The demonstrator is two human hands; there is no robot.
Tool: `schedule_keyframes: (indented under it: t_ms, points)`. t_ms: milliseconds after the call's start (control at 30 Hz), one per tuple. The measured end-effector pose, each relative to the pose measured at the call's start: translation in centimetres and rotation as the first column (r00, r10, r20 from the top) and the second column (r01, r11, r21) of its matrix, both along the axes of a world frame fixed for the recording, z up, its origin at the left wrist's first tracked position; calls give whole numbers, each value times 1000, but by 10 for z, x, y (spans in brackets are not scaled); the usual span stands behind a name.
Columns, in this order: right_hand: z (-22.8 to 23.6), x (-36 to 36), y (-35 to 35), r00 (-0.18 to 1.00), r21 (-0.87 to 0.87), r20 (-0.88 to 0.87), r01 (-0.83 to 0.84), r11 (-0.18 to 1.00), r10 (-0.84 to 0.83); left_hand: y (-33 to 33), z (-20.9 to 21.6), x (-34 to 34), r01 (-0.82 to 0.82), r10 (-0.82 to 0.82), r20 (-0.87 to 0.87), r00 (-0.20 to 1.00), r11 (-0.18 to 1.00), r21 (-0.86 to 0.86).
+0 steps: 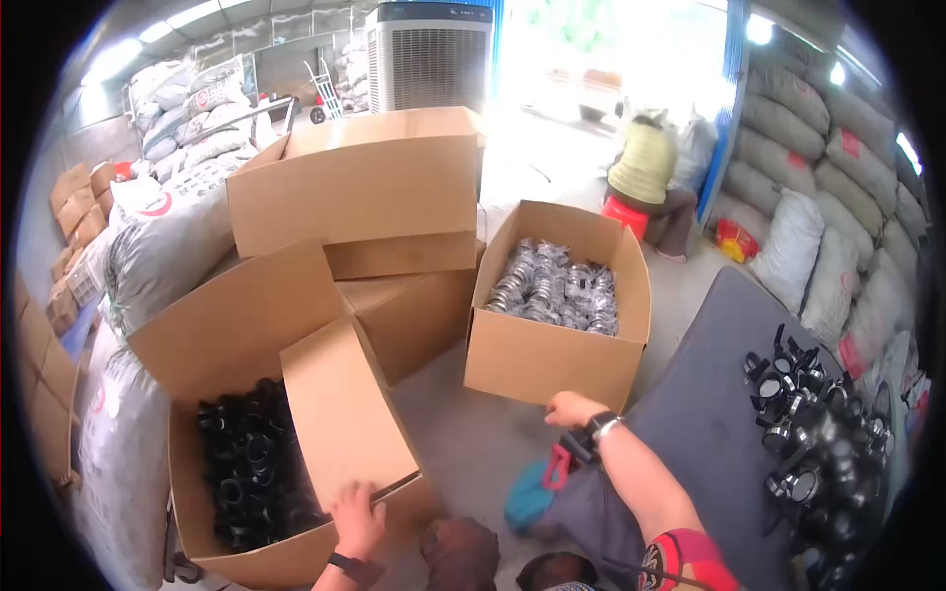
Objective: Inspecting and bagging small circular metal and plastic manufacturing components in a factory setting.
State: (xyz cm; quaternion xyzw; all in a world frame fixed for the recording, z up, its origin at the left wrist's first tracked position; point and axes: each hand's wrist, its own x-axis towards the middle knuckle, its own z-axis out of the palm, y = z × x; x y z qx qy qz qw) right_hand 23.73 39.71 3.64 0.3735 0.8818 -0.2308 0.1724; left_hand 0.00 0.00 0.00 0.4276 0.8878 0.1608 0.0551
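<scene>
Your left hand (357, 519) rests at the near end of the folded flap (345, 414) on the open carton (227, 569), fingers bent over the edge by its near right corner; you can't tell from here whether they pinch it. That carton holds a heap of black parts (258, 463), with the flap slanting across its right side. Your right hand (574, 409) is curled just by the bottom edge of the second carton (552, 360), which stands on the floor (443, 419) and holds plastic-wrapped silvery parts (557, 286). A dark object (579, 445) shows beneath your right wrist, but whether your fingers hold anything is unclear. On your right, black-and-silver pieces (823, 433) pile along the right edge of the grey tabletop (695, 394).
</scene>
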Motion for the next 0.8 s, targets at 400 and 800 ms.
schedule_keyframes:
  t_ms: [400,800]
  points:
    - [-6,3,1,984,-34,-173,-45,998,38,52,12,17,192,-192,-35,981,981,4]
    - [48,58,108,962,274,-63,272,922,-265,88,35,9,246,-230,-101,968,951,190]
